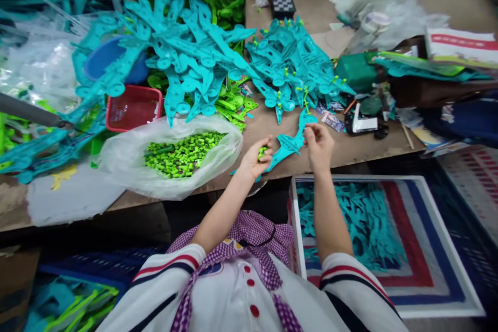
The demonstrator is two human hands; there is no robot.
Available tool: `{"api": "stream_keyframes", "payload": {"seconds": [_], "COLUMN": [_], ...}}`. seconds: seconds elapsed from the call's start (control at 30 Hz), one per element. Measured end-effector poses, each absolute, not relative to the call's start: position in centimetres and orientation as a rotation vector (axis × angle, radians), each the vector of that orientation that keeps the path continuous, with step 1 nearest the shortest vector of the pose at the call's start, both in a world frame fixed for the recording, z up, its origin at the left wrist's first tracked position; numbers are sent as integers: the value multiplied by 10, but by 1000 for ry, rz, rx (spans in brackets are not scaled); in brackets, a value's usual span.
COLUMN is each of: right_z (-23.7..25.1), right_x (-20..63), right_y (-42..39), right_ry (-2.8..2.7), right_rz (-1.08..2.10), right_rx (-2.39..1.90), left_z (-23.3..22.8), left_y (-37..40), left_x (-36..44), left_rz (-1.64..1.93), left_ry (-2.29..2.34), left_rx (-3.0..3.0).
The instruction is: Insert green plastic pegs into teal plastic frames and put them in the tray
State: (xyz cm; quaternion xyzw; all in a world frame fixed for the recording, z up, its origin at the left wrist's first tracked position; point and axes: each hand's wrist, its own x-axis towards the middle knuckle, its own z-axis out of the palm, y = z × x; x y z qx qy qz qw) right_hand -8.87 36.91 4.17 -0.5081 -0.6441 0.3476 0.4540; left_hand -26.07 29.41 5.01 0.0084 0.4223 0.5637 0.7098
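Observation:
My left hand (256, 158) is curled around several small bright-green plastic pieces (262, 152) in its palm and fingers. A long turquoise plastic part (287, 146) lies at the table's front edge, between my hands and partly behind the left one. My right hand (319, 146) is at the part's far right end, thumb and fingertips pinched together; whatever they hold is too small to make out. Left of my hands, an open clear plastic bag (116, 158) is filled with small green pieces (182, 155).
Turquoise parts are heaped in one pile (187, 46) and another with green pieces on it (295, 62). A red tray (134, 109) and blue bowl (114, 62) stand left. Below right is a white-rimmed crate (447, 249) with turquoise parts. A green container (355, 70) stands right.

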Motion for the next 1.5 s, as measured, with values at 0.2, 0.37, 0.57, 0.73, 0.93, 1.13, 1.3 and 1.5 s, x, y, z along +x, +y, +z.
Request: {"api": "stream_keyframes", "payload": {"seconds": [0.2, 0.37, 0.57, 0.73, 0.93, 1.13, 1.3, 1.5], "right_z": [7, -13, 20, 40, 2, -17, -17, -11], "right_x": [-40, -54, -42, -20, -23, -32, -37, -42], "right_y": [420, 394, 348, 396, 468, 465, 467, 477], "right_ry": [-1784, -2164, -2150, -1941, -2108, -2079, -2138, -2415], "right_rz": [669, 535, 747, 702, 585, 581, 547, 509], "right_rx": [-1432, -1558, -1271, -1324, -1314, -1317, -1288, -1205], "left_z": [45, 35, 26, 16, -3, -9, -10, -8], "left_y": [312, 318, 287, 273, 272, 271, 270, 267], "left_x": [-229, -234, -250, -249, -245, -245, -245, -242], "left_rz": [1027, 459, 238, 192, 186, 226, 179, 135], "left_ry": [1433, 1701, 1738, 1741, 1751, 1743, 1749, 1789], "left_rx": [1208, 1750, 1851, 1870, 1997, 2023, 2099, 2151]}}
